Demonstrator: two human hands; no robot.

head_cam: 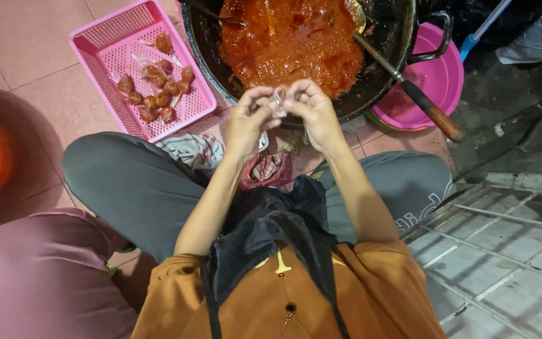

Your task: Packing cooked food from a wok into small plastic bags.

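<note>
Hands: left hand (pixel 246 122), right hand (pixel 312 113) both pinch one clear plastic bag (pixel 278 100) | one wok (pixel 384 56) | one pink basket (pixel 105 44)

pinkish tiled floor (pixel 26 94) on the left, grey metal grate (pixel 503 251) at right.

A wok (pixel 387 37) of sauce (pixel 293 41) is sitting on the floor (pixel 45 94) ahead of the person's knees, a ladle (pixel 409 88) leaning on its right rim. A basket (pixel 95 47) holding filled packets (pixel 158 91) is lying just left of it. A basin (pixel 440 78) is resting behind the wok's right side. Both hands are meeting before the wok's near edge.
</note>
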